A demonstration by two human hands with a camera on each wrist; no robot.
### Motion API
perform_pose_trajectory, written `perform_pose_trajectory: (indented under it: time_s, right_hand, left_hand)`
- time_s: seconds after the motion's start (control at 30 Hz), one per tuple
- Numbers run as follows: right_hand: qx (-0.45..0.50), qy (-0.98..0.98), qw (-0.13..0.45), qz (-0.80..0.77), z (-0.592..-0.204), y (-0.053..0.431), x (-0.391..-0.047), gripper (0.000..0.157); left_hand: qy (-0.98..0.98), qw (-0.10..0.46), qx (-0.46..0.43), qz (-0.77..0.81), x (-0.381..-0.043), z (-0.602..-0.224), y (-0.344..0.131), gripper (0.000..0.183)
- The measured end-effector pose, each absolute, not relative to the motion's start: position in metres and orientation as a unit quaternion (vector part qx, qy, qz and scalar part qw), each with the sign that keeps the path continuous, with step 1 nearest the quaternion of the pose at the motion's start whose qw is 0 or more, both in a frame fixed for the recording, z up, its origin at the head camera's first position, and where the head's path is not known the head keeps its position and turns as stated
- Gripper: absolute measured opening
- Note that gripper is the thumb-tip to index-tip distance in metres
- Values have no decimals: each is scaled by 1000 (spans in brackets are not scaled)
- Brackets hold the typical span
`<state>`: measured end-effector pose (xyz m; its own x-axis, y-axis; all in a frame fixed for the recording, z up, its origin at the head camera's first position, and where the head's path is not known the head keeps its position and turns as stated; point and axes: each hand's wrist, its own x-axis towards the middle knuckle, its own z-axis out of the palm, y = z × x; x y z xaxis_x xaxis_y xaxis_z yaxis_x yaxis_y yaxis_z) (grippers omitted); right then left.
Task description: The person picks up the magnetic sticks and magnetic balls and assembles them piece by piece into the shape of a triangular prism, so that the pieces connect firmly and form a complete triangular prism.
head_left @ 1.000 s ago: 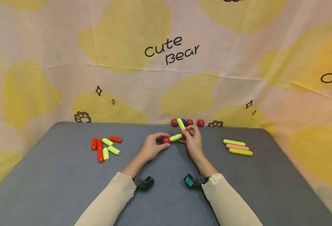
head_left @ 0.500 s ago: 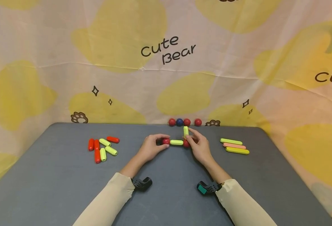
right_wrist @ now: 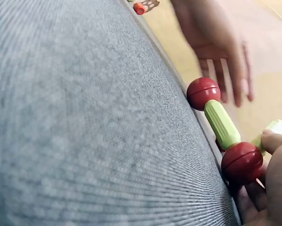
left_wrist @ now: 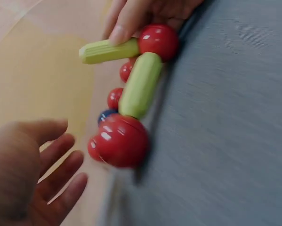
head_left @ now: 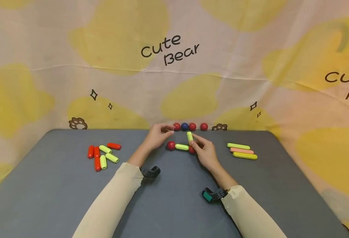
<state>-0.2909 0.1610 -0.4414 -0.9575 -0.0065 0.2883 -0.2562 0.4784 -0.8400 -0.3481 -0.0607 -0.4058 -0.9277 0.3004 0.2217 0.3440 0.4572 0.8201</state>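
A joined piece lies near the back of the table: a red ball [head_left: 171, 145], a short yellow-green rod [head_left: 181, 147] and a second red ball [right_wrist: 242, 163]. From that second ball another yellow-green rod [head_left: 190, 136] stands up at an angle. My right hand [head_left: 206, 152] pinches this raised rod between thumb and fingers. My left hand [head_left: 156, 137] is off the piece, above and beyond the first ball, its fingers extended and holding nothing in the left wrist view. In the head view its fingertips appear beside the leftmost red ball [head_left: 176, 127] of the back row; contact is unclear.
Along the back edge, a blue ball [head_left: 184, 127] and more red balls [head_left: 204, 127] line up. Short red rods [head_left: 97, 163] and yellow-green rods [head_left: 112, 157] lie at left. Three long rods [head_left: 243, 151] lie at right. A printed cloth [head_left: 192, 96] hangs behind.
My right hand lowered the raised rod's ball into line with the other rod and ball. My left hand has let go of the first red ball and moved up toward the back row.
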Motion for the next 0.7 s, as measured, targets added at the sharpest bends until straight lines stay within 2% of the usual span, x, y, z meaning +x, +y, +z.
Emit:
perform_pose_trajectory:
  time_s: [0.27, 0.5, 0.7]
  right_hand:
    - [67, -839, 142, 521, -443, 161, -296, 38]
    - [63, -833, 134, 533, -445, 163, -294, 37]
    - [73, -839, 130, 524, -442, 166, -293, 37]
  left_hand:
    - [-907, 23, -239, -346, -389, -383, -25, 29]
    - [-926, 4, -254, -281, -404, -398, -4, 32]
    - [-937, 36, -248, -241, -408, -406, 4, 33]
